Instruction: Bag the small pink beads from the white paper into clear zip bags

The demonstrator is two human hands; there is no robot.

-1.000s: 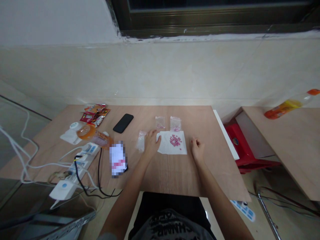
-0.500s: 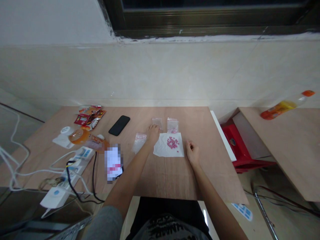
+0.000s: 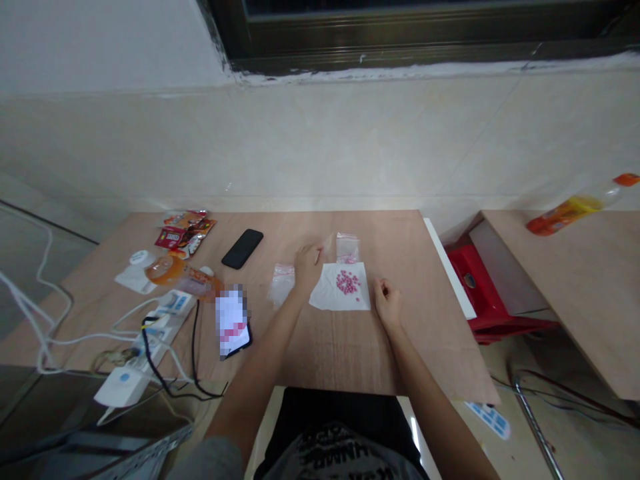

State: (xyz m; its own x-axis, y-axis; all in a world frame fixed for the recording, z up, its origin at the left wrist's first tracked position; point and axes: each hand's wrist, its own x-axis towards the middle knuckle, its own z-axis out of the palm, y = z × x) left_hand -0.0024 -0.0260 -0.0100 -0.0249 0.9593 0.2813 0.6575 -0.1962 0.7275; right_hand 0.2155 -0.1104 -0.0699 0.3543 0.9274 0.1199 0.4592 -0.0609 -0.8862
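Observation:
Pink pieces [image 3: 347, 283], small and many, lie in a loose cluster on a white paper sheet [image 3: 325, 297] on the table. My left hand [image 3: 307, 265] is at the sheet's upper left, thumb and finger pinched on a small clear zip bag [image 3: 328, 247], which looks blurred and tilted up. Behind the sheet lies another zip bag [image 3: 347, 247] with pink pieces near its lower end. More clear bags [image 3: 283, 283] rest to the left of my left hand. My right hand [image 3: 388, 303] lies curled on the table beside the sheet's right edge; whatever its fingers may hold is hidden.
Leftward on the table [image 3: 340, 360] are a black phone [image 3: 243, 249], a lit phone [image 3: 233, 323], an orange drink bottle [image 3: 183, 275], snack packets [image 3: 184, 232] and a power strip [image 3: 145, 350] with cables. A red stool [image 3: 480, 287] and a second table [image 3: 590, 280] with a bottle [image 3: 565, 215] stand rightward.
My left hand has gone from lying over the clear bag to pinching it and tipping it up. My right hand stays curled in place. The view has shifted slightly.

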